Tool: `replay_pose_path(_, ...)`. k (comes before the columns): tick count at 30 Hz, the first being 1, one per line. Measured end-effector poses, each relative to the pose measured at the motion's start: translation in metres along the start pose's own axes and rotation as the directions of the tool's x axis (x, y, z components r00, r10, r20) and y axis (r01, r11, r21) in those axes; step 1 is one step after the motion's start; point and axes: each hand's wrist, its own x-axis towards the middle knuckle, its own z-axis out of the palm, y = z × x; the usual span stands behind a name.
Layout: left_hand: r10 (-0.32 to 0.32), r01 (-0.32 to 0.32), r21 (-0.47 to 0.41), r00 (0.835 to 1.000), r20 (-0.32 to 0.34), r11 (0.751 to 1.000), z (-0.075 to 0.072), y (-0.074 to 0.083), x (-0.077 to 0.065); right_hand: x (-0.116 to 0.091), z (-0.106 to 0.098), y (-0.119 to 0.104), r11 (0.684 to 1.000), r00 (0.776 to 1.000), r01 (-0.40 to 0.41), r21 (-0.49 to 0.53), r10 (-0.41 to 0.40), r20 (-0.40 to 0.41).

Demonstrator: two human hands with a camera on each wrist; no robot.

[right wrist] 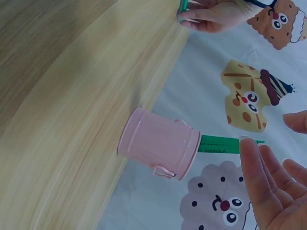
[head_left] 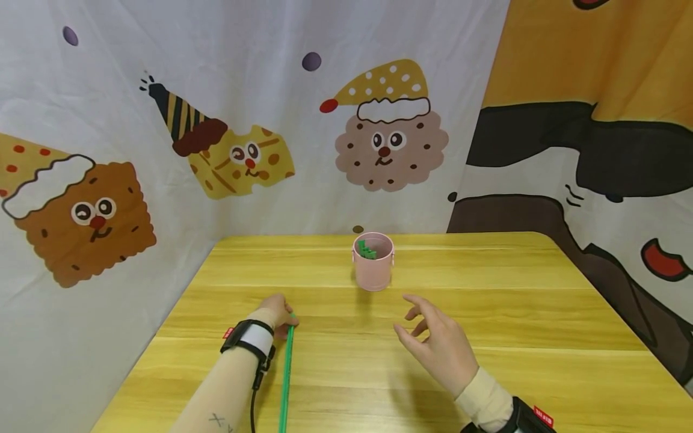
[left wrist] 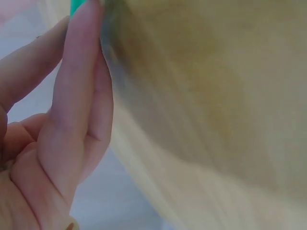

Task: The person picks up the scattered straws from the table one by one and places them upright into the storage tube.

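In the head view my left hand (head_left: pixel 280 313) pinches the far end of a long, thin green strip (head_left: pixel 287 373), which runs toward me past the lower edge of the view. The left wrist view shows only a bit of its green (left wrist: pixel 76 5) at the fingertips. Over the table, my right hand (head_left: pixel 441 343) holds nothing, its thumb and fingers apart and loosely bent. A pink bucket (head_left: pixel 373 273) stands upright beyond both hands. Inside it is a green piece (head_left: pixel 366 249); the right wrist view shows a flat green part with dark print (right wrist: pixel 218 144) sticking out.
The wooden table (head_left: pixel 346 385) ends at a back edge just behind the bucket. Beyond it hangs a pale curtain (head_left: pixel 260 54) with cartoon biscuits and cheese. A black cable (head_left: pixel 252 403) runs down from the left wrist strap, beside the strip.
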Motion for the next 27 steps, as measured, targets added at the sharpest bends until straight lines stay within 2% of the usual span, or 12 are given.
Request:
replay_pose_path(3, 0.035, -0.035, -0.020, 0.999, -0.014, 0.999, -0.007, 0.007, 0.000, 0.000, 0.000, 0.000, 1.000, 1.000, 0.002, -0.003, -0.002, -0.002)
replay_pose_path(8, 0.141, -0.143, -0.051, 0.989, -0.048, 0.988, -0.026, 0.029, -0.003, 0.001, -0.001, 0.001, 1.000, 1.000, 0.000, -0.005, 0.000, -0.002)
replay_pose_path(11, 0.229, -0.238, -0.108, 0.970, -0.087, 0.965, -0.036, 0.049, -0.010, 0.002, -0.001, 0.003, 1.000, 1.000, 0.005, -0.004, -0.005, -0.003)
replay_pose_path(13, 0.298, -0.314, -0.134, 0.946, -0.129, 0.940, -0.041, 0.065, -0.017, 0.004, -0.001, 0.004, 1.000, 1.000, -0.002, 0.004, 0.002, 0.004)
replay_pose_path(15, 0.365, -0.392, -0.145, 0.913, -0.182, 0.908, -0.043, 0.082, -0.026, 0.007, -0.001, 0.005, 1.000, 1.000, -0.019, 0.019, 0.019, 0.017)
replay_pose_path(18, 0.468, -0.516, -0.169, 0.845, -0.259, 0.839, -0.040, 0.109, -0.044, 0.011, -0.002, 0.004, 0.995, 0.996, -0.079, 0.062, 0.076, 0.056)
replay_pose_path(20, 0.527, -0.594, -0.196, 0.793, -0.306, 0.780, -0.036, 0.125, -0.056, 0.015, -0.001, 0.003, 0.986, 0.989, -0.126, 0.107, 0.117, 0.092)
replay_pose_path(23, 0.603, -0.695, -0.245, 0.712, -0.360, 0.675, -0.028, 0.144, -0.071, 0.019, 0.002, -0.001, 0.965, 0.977, -0.179, 0.190, 0.151, 0.151)
replay_pose_path(25, 0.644, -0.751, -0.257, 0.656, -0.393, 0.608, -0.022, 0.154, -0.079, 0.020, 0.006, -0.004, 0.952, 0.974, -0.185, 0.243, 0.145, 0.171)
replay_pose_path(27, 0.677, -0.795, -0.245, 0.603, -0.421, 0.555, -0.017, 0.161, -0.084, 0.020, 0.009, -0.007, 0.943, 0.976, -0.177, 0.283, 0.131, 0.174)
